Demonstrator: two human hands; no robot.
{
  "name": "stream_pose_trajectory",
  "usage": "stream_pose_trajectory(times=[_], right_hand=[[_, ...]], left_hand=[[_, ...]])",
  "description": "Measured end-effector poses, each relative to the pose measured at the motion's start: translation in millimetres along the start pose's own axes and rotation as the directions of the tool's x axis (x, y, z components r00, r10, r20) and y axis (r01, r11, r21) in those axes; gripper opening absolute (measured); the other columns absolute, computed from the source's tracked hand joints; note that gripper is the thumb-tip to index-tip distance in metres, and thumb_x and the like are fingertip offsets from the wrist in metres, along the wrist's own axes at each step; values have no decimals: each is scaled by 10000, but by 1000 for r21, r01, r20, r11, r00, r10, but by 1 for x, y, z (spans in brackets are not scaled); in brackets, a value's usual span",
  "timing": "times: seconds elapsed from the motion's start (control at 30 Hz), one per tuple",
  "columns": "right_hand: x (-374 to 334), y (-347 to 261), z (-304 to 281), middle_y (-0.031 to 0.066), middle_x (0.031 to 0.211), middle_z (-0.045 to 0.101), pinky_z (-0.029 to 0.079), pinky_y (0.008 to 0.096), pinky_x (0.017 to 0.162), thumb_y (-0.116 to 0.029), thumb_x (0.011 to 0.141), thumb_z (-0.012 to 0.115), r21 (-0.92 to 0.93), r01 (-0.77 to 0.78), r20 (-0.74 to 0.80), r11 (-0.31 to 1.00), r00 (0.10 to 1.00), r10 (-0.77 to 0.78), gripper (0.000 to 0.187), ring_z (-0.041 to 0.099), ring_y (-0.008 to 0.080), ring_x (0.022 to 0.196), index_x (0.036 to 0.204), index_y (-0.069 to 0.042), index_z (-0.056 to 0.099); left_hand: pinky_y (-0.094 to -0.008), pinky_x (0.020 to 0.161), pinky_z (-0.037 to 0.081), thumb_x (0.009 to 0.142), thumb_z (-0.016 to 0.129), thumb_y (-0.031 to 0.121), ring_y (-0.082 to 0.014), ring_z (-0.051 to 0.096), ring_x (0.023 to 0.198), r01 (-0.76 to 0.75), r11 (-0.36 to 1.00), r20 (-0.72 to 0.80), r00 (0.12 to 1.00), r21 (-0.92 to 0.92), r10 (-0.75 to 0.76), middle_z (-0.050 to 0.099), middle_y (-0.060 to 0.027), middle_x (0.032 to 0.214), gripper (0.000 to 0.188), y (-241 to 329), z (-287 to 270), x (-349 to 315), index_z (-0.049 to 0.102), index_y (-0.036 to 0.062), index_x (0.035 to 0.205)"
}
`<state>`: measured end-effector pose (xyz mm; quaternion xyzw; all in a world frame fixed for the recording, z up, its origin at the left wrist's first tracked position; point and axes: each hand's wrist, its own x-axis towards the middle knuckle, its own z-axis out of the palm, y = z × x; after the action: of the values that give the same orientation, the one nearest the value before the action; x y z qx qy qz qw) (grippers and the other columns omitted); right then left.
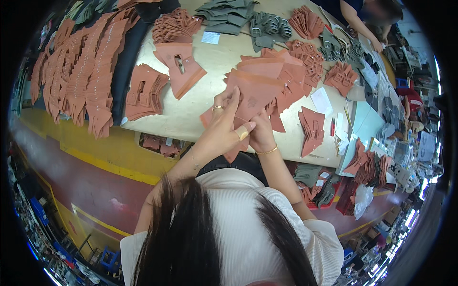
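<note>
A flat brick-red leather-like cut piece point(257, 95), with a small dark mark on its face, is held up at the table's near edge. My left hand point(222, 125) grips its left side, fingers over the face and thumb pointing right; a ring and a yellow thumb wrap show. My right hand point(262, 134) is closed on its lower edge, its fingertips partly hidden. More red material hangs below my hands. Just beyond lies a spread heap of similar red pieces point(292, 78). Left of it rests a red piece with a buckle point(180, 69), near a stack of buckled pieces point(143, 95).
The pale table point(214, 59) also carries grey-green pieces point(224, 16), grey-green buckled straps point(269, 29) and a red pen point(332, 127). Long rows of red pieces point(78, 66) lie at the left. At the far right another person's arm point(358, 26) reaches over the table.
</note>
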<state>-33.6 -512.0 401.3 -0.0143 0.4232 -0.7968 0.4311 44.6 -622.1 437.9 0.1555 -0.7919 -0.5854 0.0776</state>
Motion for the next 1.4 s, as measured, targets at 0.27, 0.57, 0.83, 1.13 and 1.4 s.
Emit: stream_pose_trajectory(times=[0.27,0.57,0.83,1.13,1.4], right_hand=[[-8,-14,2,125,1177,559,526,353,896,-109,953,489,190,-88,82,978,994,74,386,595,239,1065,1314,-22,382],[-47,-34,53,97,1028,543,471,332,832,-83,879,596,-891,409,349,197,895,-278,256,560,227,942,1132,-49,589],[-65,-40,64,101,990,559,447,348,776,-31,782,670,-808,575,457,126,748,-482,251,531,268,897,1030,-45,634],[-49,-62,49,95,982,535,454,279,754,-91,845,666,-796,467,170,386,784,-597,283,522,169,877,1114,-20,612],[-31,-56,57,103,1093,548,462,304,803,-122,825,702,-836,492,250,242,735,-630,322,540,186,971,1119,-25,610]], left_hand=[[-270,873,484,787,733,77,-165,527,1057,227,913,117,973,-338,-198,332,-118,1290,856,-1,-10,0,226,14,1475],[-302,779,505,877,641,367,-184,594,918,243,168,205,955,-955,-214,574,-93,989,435,-1,-7,-14,489,39,1117],[-293,703,431,873,540,237,-174,475,745,176,106,175,984,-979,-24,472,-83,813,252,7,-45,-14,457,42,1009],[-286,650,448,837,572,255,-174,508,721,124,150,138,986,-981,89,509,-81,797,293,22,-48,-17,502,29,1009],[-294,650,464,922,520,407,-166,520,747,132,173,123,990,-976,-63,531,-73,834,404,27,-36,-20,500,32,1069]])
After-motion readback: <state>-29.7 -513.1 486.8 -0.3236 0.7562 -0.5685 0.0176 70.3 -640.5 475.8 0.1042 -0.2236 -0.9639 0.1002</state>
